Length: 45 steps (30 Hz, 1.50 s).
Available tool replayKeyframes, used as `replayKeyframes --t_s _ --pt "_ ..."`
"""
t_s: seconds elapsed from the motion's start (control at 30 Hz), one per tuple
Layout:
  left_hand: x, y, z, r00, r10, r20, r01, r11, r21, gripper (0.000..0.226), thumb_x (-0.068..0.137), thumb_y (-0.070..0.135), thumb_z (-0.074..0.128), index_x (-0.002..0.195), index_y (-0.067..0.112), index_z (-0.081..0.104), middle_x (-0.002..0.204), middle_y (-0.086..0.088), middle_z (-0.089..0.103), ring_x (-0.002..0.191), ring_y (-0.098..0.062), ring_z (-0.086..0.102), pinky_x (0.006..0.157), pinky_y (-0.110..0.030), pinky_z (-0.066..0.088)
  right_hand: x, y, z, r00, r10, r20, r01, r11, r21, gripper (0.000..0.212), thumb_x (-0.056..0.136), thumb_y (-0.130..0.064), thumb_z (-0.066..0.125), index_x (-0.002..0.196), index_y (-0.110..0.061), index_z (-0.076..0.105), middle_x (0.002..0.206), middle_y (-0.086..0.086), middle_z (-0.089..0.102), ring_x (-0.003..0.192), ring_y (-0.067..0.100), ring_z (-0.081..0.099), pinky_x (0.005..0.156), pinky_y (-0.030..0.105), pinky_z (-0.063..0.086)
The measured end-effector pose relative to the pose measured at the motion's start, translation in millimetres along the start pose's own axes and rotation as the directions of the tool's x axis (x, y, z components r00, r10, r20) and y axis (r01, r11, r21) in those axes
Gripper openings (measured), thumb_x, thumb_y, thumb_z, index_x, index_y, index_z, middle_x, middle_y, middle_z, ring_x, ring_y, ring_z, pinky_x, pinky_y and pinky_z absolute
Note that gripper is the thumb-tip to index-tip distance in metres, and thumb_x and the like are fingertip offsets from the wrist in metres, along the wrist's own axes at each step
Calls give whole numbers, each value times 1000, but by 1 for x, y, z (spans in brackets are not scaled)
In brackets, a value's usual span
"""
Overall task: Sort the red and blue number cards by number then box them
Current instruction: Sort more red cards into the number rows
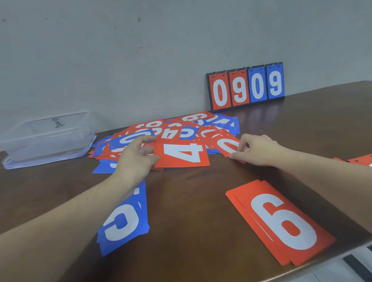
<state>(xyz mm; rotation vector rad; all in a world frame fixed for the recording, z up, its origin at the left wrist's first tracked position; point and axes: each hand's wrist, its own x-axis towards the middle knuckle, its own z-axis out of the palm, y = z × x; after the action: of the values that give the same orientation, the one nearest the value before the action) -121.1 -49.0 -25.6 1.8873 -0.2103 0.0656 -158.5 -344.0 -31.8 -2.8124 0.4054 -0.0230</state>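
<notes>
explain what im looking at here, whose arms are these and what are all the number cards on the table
This is one picture from a camera worn on a person's head, looking forward and down, so the two bare arms are the wearer's own. No robot is involved. On the brown table lies a messy heap of cards, red and blue, each with a white number. The left hand grips the edge of a red 4 card. The right hand pinches a red 0 card. Nearer the camera lie sorted cards: a small stack of red 6 cards and blue cards partly under the left arm. A clear plastic box waits at the back left, and a flip scoreboard reading 0909 leans on the wall.
</notes>
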Motion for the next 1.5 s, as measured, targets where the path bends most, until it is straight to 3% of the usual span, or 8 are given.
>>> replayKeyframes --t_s 0.37,0.5,0.7,0.87,1.03,1.13,1.3,1.5 --pt "-8 6 0 999 -21 29 19 999 42 43 92 6 70 124 33 58 106 3 68 91 -18 71 85 -43 61 -1 5 -13 989 149 24 -149 931 333 104 71 -36 91 152 -25 27 151 7 44 132 32 52 105 49 49" --pt "-7 6 0 999 -25 29 24 999 43 47 92 1 67 121 37 57 110 -2 65 90 -19 70 87 -47 59 -8 11 -16 978 200 -60 -159 899 408 95 77 -21 88 151 -19 30 146 10 51 128 32 55 100 45 51" --pt "-9 13 -2 998 -45 51 46 999 -11 45 93 2 65 123 33 56 113 -6 68 95 -25 73 82 -43 62 -20 17 -22 969 208 -136 -118 865 487 36 91 -23 75 124 -14 65 125 7 67 113 25 66 85 37 56" --pt "-17 23 -12 999 -55 -2 54 985 -162 38 92 -8 58 121 17 57 99 -7 75 80 -22 73 78 -36 59 -31 5 -34 976 164 -141 -18 710 704 23 103 -32 57 120 -17 62 119 4 70 96 19 66 63 25 49" --pt "-24 29 -40 997 -59 -47 47 972 -228 30 94 -8 54 118 8 63 96 -10 74 74 -18 73 66 -31 60 -41 -32 -37 997 37 -73 31 648 761 12 103 -29 56 112 -22 59 121 3 68 101 23 70 71 31 59" --pt "-34 28 -64 993 -67 -94 41 965 -260 26 96 -6 54 115 9 64 86 -3 72 60 -6 69 58 -20 55 -49 -69 -29 998 -59 -29 60 655 753 14 101 -26 60 114 -21 61 115 10 71 94 28 72 76 37 62" --pt "-55 8 -129 981 -118 -152 68 951 -302 27 95 3 62 121 11 65 92 -5 71 81 -16 67 87 -37 55 -57 -142 -5 987 -162 13 96 644 759 15 93 -19 65 106 -25 61 105 14 74 91 31 74 73 41 55" --pt "-94 -28 -230 921 -199 -334 93 947 -308 25 96 0 58 118 10 67 87 -2 73 70 -10 66 72 -27 53 -69 -238 38 934 -322 155 67 584 809 54 90 -3 67 130 -33 48 97 8 70 85 25 72 73 39 60"
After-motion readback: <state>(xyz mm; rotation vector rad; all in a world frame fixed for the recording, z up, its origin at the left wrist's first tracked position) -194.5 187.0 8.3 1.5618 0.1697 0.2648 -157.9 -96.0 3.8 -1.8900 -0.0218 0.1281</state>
